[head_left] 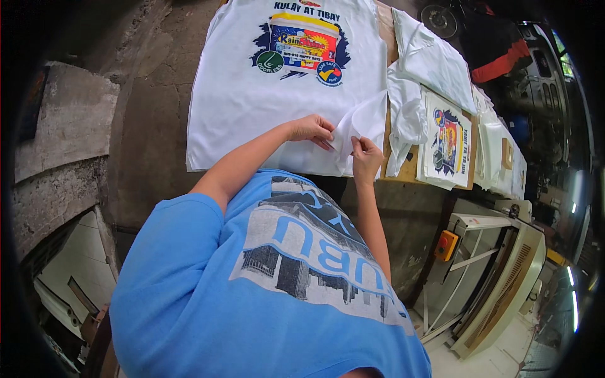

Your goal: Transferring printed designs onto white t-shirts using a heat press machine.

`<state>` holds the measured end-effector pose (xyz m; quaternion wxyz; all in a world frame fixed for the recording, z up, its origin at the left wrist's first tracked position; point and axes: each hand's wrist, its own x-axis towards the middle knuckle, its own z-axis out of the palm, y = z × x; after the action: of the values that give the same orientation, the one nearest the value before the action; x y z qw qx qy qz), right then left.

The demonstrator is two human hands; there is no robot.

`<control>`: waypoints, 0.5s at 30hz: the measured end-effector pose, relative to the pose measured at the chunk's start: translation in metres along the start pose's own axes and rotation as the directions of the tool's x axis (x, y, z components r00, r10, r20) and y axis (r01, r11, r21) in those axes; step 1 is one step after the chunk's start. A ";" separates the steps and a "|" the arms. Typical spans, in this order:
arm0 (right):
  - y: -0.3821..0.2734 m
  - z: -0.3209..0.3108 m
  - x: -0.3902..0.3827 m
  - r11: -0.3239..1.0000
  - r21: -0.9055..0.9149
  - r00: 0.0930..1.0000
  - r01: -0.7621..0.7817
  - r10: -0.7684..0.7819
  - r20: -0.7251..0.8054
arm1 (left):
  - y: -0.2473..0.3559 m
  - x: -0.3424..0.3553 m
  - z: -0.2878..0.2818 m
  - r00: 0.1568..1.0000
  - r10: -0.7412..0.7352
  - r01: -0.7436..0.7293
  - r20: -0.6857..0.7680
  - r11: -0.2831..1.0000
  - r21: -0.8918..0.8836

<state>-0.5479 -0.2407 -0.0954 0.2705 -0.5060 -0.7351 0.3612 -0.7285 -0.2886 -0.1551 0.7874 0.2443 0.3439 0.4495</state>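
A white printed cloth panel (252, 113), showing a colourful paint bucket, lies spread on top of a stack at the table edge in front of me. Its near right part is lifted into a loose fold. My right hand (367, 157) pinches the raised edge between thumb and fingers. Just left of it, my left hand (311, 130) has its fingers closed on the cloth at the base of the fold. How many layers are between the fingers I cannot tell.
To the right, bunched white cloth (405, 110) and folded white cloth (435, 60) lie on the brown table (413, 169). Beyond is a pile of printed panels (449, 138). A cream machine (504, 277) with an orange switch box (446, 246) stands at lower right.
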 end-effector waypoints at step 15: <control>0.082 -0.067 -0.049 0.740 0.425 0.754 -0.521 0.632 -0.176 | 0.003 0.003 0.002 0.997 -0.064 0.063 -0.033 0.998 -0.012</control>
<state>-0.4352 -0.2508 -0.1233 0.3405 -0.7043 -0.4106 0.4684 -0.7273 -0.2842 -0.1529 0.7969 0.2214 0.3618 0.4301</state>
